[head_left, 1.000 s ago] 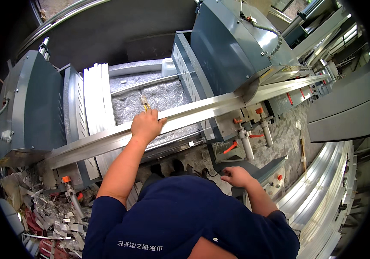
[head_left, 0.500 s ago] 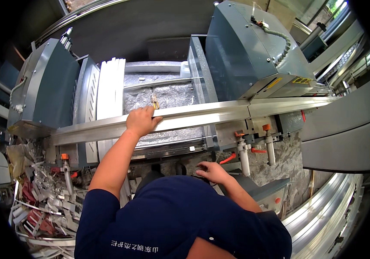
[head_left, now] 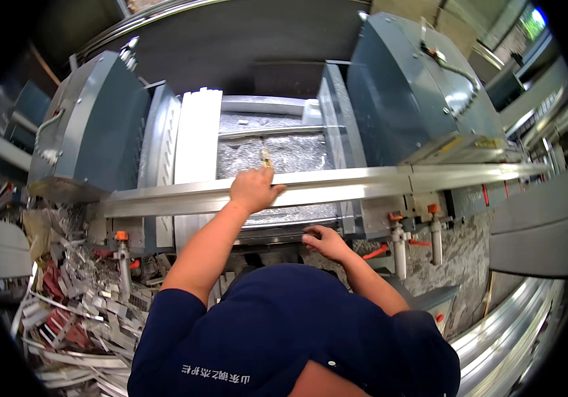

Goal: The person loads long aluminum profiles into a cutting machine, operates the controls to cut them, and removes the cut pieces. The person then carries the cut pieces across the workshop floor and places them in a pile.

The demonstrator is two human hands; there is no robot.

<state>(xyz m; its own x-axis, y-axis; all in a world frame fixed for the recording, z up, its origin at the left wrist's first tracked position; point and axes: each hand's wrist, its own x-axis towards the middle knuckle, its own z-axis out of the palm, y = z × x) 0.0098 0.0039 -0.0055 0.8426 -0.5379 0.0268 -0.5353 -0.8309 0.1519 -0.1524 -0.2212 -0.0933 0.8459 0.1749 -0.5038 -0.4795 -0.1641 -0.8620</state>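
Note:
A long silver aluminium profile (head_left: 337, 185) lies across the front of a cutting machine, with a thin seam crossing it toward the right. My left hand (head_left: 255, 190) is closed over the profile left of its middle, thumb on the near side, fingertips hidden behind it. Just past those knuckles, a small yellow-handled tool (head_left: 266, 159) lies on the chip-covered machine bed (head_left: 297, 149). Lower down, my right hand (head_left: 326, 242) hovers near the machine's front rail (head_left: 277, 234), fingers loosely bent and apart, with nothing visible in it.
Large grey machine housings stand at left (head_left: 102, 126) and right (head_left: 396, 92). Orange-topped clamp cylinders (head_left: 399, 248) rise along the front. Metal offcuts (head_left: 92, 311) heap at lower left. Long profiles (head_left: 509, 324) are stacked at lower right, below a grey panel (head_left: 535, 228).
The whole view has shifted, so the machine appears farther right. My right hand has moved forward toward the front rail. My left hand keeps its hold on the profile.

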